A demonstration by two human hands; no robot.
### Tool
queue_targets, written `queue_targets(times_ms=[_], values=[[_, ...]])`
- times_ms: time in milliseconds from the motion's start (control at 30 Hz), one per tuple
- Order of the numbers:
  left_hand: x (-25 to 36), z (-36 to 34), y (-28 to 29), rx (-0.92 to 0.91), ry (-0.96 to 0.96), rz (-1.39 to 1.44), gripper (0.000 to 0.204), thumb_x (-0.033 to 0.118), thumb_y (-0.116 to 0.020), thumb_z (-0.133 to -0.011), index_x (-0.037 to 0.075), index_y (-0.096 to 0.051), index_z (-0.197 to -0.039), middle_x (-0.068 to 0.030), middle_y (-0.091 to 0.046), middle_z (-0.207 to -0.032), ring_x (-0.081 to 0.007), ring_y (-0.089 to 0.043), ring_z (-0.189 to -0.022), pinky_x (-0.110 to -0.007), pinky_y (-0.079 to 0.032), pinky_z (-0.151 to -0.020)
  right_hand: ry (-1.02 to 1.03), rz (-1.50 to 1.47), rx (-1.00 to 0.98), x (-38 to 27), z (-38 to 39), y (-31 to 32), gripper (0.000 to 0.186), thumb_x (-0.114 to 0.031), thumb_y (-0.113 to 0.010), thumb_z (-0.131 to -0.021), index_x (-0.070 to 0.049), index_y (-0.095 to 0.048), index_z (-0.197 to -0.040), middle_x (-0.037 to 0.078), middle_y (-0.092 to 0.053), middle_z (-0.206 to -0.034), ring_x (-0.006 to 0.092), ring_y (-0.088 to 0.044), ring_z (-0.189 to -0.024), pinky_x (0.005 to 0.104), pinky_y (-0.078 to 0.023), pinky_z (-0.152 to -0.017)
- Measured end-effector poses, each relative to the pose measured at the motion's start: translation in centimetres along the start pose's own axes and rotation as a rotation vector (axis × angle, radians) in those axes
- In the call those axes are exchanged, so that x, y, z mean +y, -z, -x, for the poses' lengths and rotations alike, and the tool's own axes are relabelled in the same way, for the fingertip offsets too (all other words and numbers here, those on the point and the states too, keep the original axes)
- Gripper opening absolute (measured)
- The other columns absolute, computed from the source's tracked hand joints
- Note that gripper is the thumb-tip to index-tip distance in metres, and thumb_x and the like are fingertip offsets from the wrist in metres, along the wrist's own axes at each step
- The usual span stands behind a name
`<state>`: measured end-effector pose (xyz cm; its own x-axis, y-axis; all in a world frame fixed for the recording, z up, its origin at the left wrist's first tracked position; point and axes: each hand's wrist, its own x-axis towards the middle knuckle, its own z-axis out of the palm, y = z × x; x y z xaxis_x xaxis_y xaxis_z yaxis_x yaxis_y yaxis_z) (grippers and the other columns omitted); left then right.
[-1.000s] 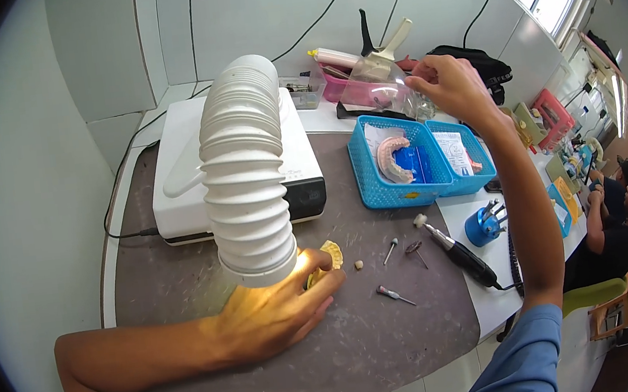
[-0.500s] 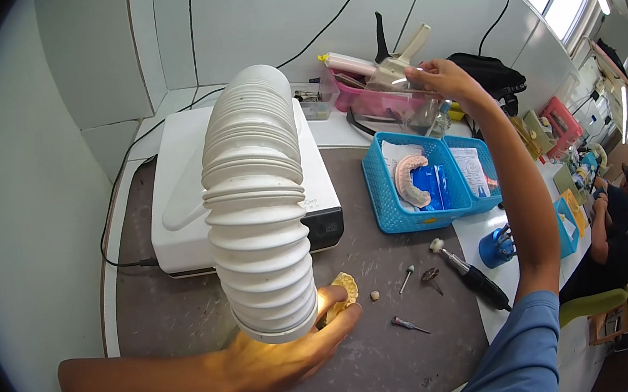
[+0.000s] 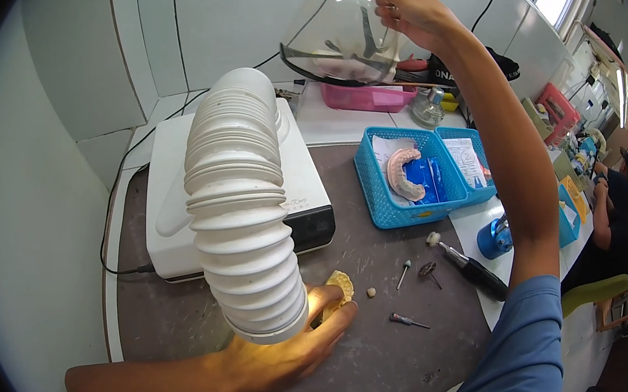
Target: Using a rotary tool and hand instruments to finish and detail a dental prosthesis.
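Observation:
Under the mouth of a ribbed white hose, my left hand is closed on a yellow dental cast, resting low near the grey mat. The hose hides part of that hand. My right hand is raised at the back and pinches the edge of a clear face shield. The shield's dark band hangs at its lower left, in front of the pink tray. Beside the cast, on the mat, lie a small round pale piece and several rotary burs.
The hose rises from a white machine. Right of it stands a blue basket with a pinkish dental cast. A black handpiece, a blue bur holder and a glass bottle are nearby. A person sits far right.
My right hand has lifted the face shield up and left from beside the pink tray. My left hand keeps its hold on the yellow cast. The whole view has shifted slightly.

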<state>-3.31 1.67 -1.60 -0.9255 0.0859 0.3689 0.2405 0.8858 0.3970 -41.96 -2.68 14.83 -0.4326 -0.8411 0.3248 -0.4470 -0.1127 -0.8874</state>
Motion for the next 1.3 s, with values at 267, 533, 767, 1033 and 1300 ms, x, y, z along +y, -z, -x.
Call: queue_targets(times_ms=[267,533,767,1033,1300], values=[[0.1,-0.3,0.5,-0.034,0.001,-0.037,0.039,0.014,-0.076,-0.079,0.01,-0.063,-0.115,-0.0061,-0.06,-0.108,-0.0242,-0.059,-0.09,-0.037,-0.047,-0.075,0.062,0.018,0.041,1.9,-7.3,-6.5,0.031,-0.034,-0.067,-0.094,-0.002,-0.07,-0.094,0.002,-0.058,-0.082,0.0133,-0.055,-0.078,0.0238,-0.048,-0.077],[-0.3,0.0,0.2,-0.023,-0.05,-0.026,0.04,0.011,-0.077,-0.077,0.009,-0.062,-0.114,-0.0068,-0.06,-0.107,-0.0234,-0.058,-0.089,-0.037,-0.047,-0.073,0.413,0.967,0.156,-2.1,-3.3,-1.4,0.038,-0.04,-0.067,-0.089,-0.003,-0.068,-0.095,0.013,-0.072,-0.088,0.0199,-0.069,-0.08,0.0306,-0.053,-0.073],[-0.7,-0.1,0.4,-0.023,-0.067,-0.024,0.041,0.012,-0.078,-0.076,0.009,-0.063,-0.115,-0.0062,-0.059,-0.106,-0.023,-0.057,-0.087,-0.036,-0.047,-0.072,-0.087,1.319,-0.505,4.0,1.2,3.9,0.02,-0.007,-0.06,-0.083,0.001,-0.073,-0.095,0.013,-0.072,-0.082,0.0225,-0.07,-0.078,0.0319,-0.054,-0.071],[-0.7,-0.3,0.5,-0.071,-0.046,-0.015,0.04,0.013,-0.077,-0.078,0.01,-0.063,-0.115,-0.0066,-0.059,-0.107,-0.023,-0.057,-0.088,-0.035,-0.048,-0.07,-0.086,1.349,-0.358,7.8,1.6,4.8,0.022,0.002,-0.06,-0.075,-0.006,-0.075,-0.088,0.014,-0.073,-0.083,0.0288,-0.071,-0.082,0.0376,-0.054,-0.074],[-0.7,-0.4,0.7,-0.071,-0.051,0.024,0.039,0.014,-0.076,-0.081,0.009,-0.063,-0.117,-0.0078,-0.06,-0.108,-0.0241,-0.058,-0.09,-0.036,-0.048,-0.072,-0.024,1.362,-0.317,10.0,2.1,5.2,0.022,0.0,-0.057,-0.077,-0.01,-0.076,-0.085,0.015,-0.072,-0.083,0.032,-0.07,-0.082,0.0402,-0.054,-0.076]])
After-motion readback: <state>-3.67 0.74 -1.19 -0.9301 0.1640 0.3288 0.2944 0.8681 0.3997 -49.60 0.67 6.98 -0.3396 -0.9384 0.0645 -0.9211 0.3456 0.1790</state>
